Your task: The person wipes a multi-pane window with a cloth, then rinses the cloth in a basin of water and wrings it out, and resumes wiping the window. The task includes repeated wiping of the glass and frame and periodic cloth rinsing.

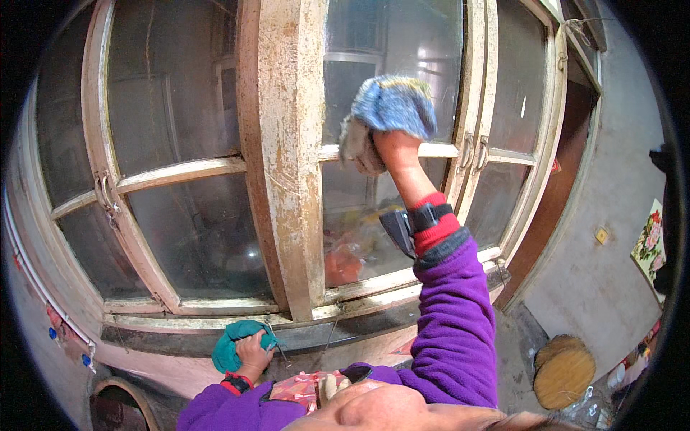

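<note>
My right hand [399, 145] is raised against the window, shut on a blue and greyish cloth [396, 105] that covers most of its fingers. The cloth lies over a glass pane [356, 32], just above the crossbar of the white-painted wooden window frame [291, 161]. Low on the left, my left hand [254, 353] holds a bunched green cloth [226, 345] at the dark window sill [183, 342]. The frame's paint is worn and flaking. Behind the lower pane a reddish-orange thing shows dimly.
Metal handles [466, 152] stick out from the window sashes on the right, and another handle [102, 191] sits on the left. A thin wire hangs over the sill. At the lower right stand round wooden pieces [563, 372] beside plastic bags. A round-rimmed container [121, 398] is at the lower left.
</note>
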{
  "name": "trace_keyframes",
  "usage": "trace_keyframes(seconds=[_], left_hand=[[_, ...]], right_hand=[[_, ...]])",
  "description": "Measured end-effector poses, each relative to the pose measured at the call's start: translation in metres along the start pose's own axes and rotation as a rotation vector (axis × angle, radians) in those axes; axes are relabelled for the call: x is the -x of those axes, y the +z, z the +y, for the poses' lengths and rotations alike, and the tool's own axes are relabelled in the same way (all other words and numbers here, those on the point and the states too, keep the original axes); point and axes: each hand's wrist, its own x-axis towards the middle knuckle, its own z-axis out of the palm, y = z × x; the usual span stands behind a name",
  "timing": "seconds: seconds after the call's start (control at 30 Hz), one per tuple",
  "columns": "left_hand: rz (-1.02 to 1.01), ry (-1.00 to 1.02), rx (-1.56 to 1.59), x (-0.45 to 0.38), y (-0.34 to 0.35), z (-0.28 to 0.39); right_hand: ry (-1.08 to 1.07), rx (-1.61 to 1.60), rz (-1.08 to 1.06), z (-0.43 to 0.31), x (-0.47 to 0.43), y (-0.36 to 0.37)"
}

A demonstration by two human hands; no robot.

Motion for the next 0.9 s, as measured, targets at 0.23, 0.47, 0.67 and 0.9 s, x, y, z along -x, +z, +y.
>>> trace_keyframes(seconds=[0.23,0.47,0.67,0.9], left_hand=[[-0.012,-0.010,-0.017,0.002,0.000,-0.002],[-0.006,-0.014,0.037,0.002,0.002,-0.003],[-0.013,0.010,0.048,0.000,0.003,-0.005],[-0.008,0.011,0.022,0.001,0.003,-0.005]], right_hand=[[0.120,0.119,0.029,0.055,-0.105,0.013],[-0.120,0.310,-0.045,0.049,-0.016,-0.019],[-0.141,0.089,-0.121,0.031,-0.008,-0.040],[0.106,0.202,-0.016,0.039,-0.090,-0.017]])
